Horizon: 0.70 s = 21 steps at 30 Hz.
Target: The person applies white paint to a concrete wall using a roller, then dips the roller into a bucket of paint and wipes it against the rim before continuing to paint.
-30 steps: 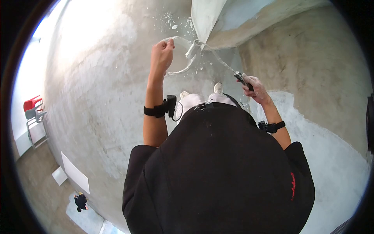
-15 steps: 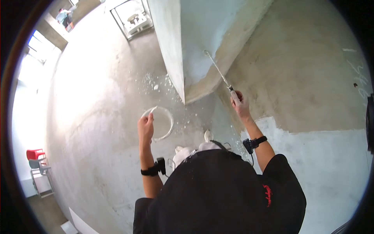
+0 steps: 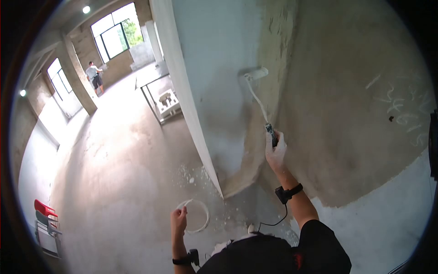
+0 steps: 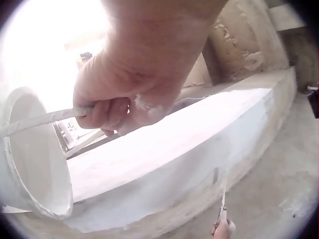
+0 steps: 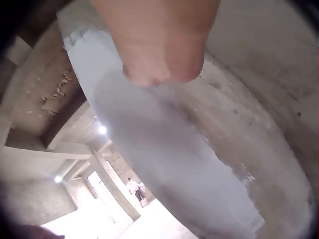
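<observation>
You raised roller [image 3: 256,73] from bucket [image 3: 195,217] onto pillar [image 3: 214,59] face. Right hand [image 3: 275,153] clenched round roller, left hand [image 3: 178,220] gripped bucket near pillar foot. Loading looked done, rolling begun.

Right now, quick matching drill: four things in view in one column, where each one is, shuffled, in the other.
1. roller
2. bucket
3. red chair
4. distant person

A. near the far window
B. hanging by its handle from the left hand
C. held up to the wall by the right hand
D. at the left edge of the head view

Pairs: 1-C, 2-B, 3-D, 4-A
</observation>
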### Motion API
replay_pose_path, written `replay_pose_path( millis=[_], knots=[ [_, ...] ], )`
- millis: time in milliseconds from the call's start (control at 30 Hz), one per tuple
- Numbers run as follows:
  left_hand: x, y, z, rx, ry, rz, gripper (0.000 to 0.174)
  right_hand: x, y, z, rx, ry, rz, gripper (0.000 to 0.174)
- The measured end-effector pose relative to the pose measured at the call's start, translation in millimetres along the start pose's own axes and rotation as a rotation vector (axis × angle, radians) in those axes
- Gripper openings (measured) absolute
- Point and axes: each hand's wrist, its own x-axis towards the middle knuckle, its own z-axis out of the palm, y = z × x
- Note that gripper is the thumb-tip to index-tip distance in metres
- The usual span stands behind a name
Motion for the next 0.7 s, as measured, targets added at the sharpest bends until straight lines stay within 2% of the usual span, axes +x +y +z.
replay_pose_path(
  millis=[133,200,267,300,467,533,633,700],
  knots=[
    [-0.2,1.7,0.7,-0.004,0.039,0.046,0.038,52.6,-29.3,20.5,0.047,0.026,-0.059,0.027],
    [-12.7,20.8,-0.7,0.029,0.048,-0.046,0.041,81.6,-63.1,28.5,0.087,0.098,-0.164,0.027],
    [-15.3,26.3,-1.2,0.034,0.061,-0.033,0.041,109.2,-92.1,30.5,0.051,0.097,-0.163,0.028],
    [-16.2,23.7,-1.8,0.050,0.062,-0.043,0.042,120.4,-105.8,30.9,0.003,0.084,-0.140,0.029],
    [-9.5,-7.1,-1.9,0.022,0.055,-0.026,0.043,179.7,-171.8,36.0,-0.003,0.171,-0.255,0.034],
    [-9.4,-2.2,-5.0,0.017,0.051,-0.033,0.044,202.1,-195.2,38.4,-0.029,0.169,-0.268,0.036],
    [-3.8,-14.8,-10.6,-0.016,0.040,0.047,0.039,229.0,-226.7,44.6,-0.067,0.206,-0.376,0.037],
    [-16.4,6.5,-19.4,-0.016,0.035,0.016,0.040,243.0,-244.6,49.3,-0.097,0.194,-0.375,0.036]
  ],
)
